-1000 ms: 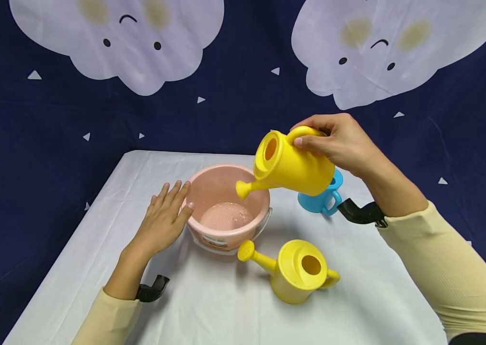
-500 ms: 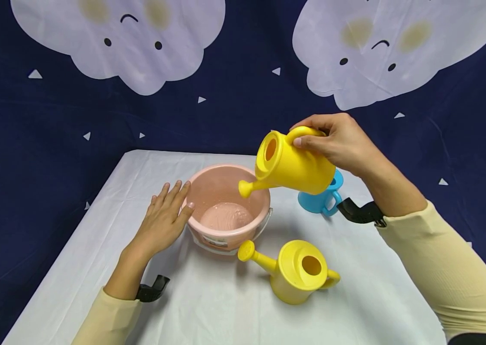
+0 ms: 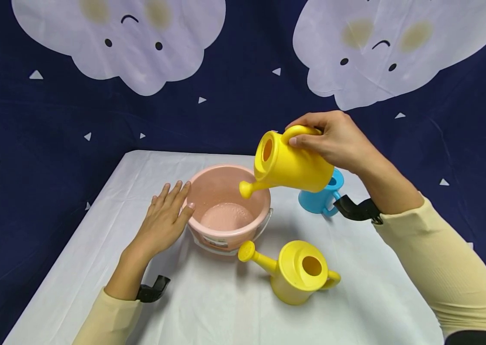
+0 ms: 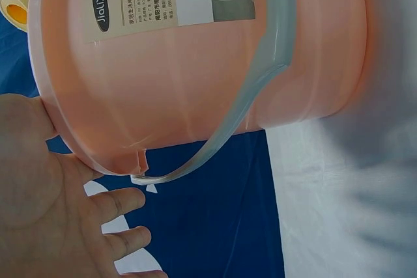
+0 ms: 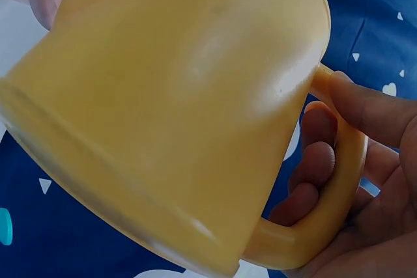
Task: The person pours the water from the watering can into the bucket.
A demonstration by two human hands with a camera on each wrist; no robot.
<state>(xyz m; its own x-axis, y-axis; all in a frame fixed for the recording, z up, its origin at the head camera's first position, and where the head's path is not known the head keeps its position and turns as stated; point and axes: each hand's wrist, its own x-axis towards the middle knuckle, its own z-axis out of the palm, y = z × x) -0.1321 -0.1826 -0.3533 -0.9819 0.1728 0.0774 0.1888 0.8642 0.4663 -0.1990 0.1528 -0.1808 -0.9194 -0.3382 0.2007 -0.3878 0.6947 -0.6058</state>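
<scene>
My right hand [image 3: 340, 141] grips the handle of a yellow watering can [image 3: 301, 167], its fingers curled through the loop in the right wrist view. The can is tilted, its spout pointing down over the right side of a pink bucket [image 3: 225, 232]. Shallow clear water shows on the bucket's bottom. My left hand [image 3: 161, 220] rests with straight, spread fingers against the bucket's left rim; the left wrist view shows the palm beside that rim [image 4: 62, 122]. Below the bucket's right side, a second yellow watering can [image 3: 292, 273] stands upright on the white cloth.
A blue watering can [image 3: 314, 200] stands behind the raised can, partly hidden by it. White cloth [image 3: 208, 306] covers the table. A dark blue backdrop [image 3: 243, 115] with clouds and small white triangles hangs behind the table's far edge.
The right hand and its watering can have shifted slightly left and up since half a second ago. Ripples in the bucket's water look calmer. The left hand stays in place.
</scene>
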